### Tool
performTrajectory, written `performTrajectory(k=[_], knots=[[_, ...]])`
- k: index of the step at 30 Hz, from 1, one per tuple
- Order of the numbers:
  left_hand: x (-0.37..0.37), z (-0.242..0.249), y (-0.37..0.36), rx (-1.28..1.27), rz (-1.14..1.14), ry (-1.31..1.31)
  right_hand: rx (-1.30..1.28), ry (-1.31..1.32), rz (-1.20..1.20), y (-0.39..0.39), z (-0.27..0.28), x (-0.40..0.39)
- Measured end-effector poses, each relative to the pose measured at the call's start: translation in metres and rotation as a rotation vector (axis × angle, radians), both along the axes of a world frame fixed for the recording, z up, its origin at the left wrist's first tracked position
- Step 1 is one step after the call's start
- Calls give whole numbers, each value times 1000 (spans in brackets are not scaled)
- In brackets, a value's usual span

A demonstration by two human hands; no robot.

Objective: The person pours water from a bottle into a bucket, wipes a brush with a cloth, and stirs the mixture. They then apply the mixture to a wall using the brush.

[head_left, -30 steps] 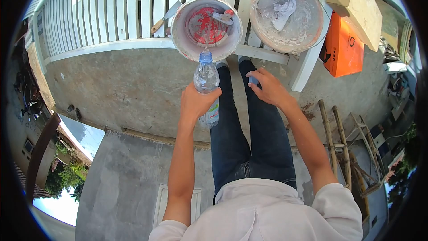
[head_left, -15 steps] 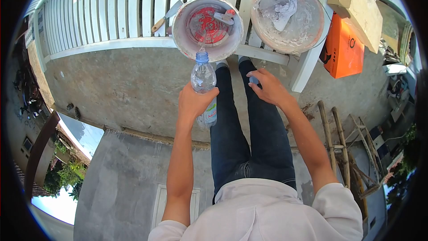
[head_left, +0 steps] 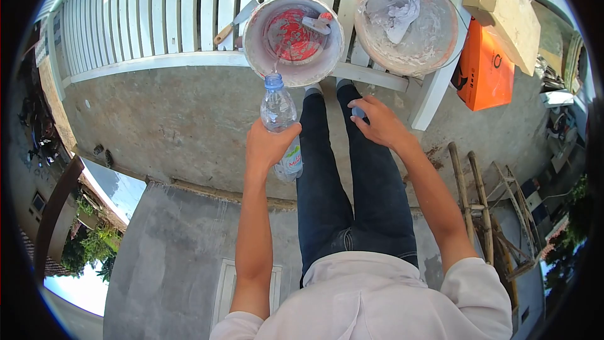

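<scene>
My left hand (head_left: 267, 146) is wrapped round a clear plastic bottle (head_left: 279, 112) with a blue neck. The bottle tips toward the near rim of a white bucket (head_left: 321, 68), and a thin stream of water runs from its mouth into it. Red residue (head_left: 292, 41) coats the bucket's bottom, where a small scraper-like tool (head_left: 316, 24) with a reddish end also lies. Between the fingers of my right hand (head_left: 382, 124) is a blue bottle cap (head_left: 358, 113), held above my leg.
Both buckets stand on a white slatted bench (head_left: 157, 60); the second bucket (head_left: 434, 56) has a crumpled whitish cloth (head_left: 402, 14) inside. A putty knife (head_left: 236, 22) lies left of them. An orange box (head_left: 484, 69), cardboard (head_left: 503, 16) and a wooden ladder (head_left: 481, 208) are to the right.
My left hand has moved slightly left with the bottle, and the bottle's mouth now sits farther left along the bucket rim. My right hand has stayed in place.
</scene>
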State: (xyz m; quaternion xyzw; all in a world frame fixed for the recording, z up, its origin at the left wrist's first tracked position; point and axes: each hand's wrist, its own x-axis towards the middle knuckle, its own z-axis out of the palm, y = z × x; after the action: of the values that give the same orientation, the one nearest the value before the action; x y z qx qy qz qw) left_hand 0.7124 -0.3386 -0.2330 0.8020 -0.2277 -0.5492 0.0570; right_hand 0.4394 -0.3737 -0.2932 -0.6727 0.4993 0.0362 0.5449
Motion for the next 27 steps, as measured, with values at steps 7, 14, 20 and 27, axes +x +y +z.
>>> performTrajectory(k=[7, 14, 20, 27], knots=[[1, 2, 6, 24, -4, -15, 49, 24, 16, -2, 0, 2], [-3, 5, 14, 53, -48, -13, 54, 20, 8, -5, 1, 1], [-14, 8, 17, 33, -98, -17, 53, 22, -1, -5, 0, 0], [-30, 6, 13, 21, -170, 27, 40, 19, 0, -4, -5, -2]])
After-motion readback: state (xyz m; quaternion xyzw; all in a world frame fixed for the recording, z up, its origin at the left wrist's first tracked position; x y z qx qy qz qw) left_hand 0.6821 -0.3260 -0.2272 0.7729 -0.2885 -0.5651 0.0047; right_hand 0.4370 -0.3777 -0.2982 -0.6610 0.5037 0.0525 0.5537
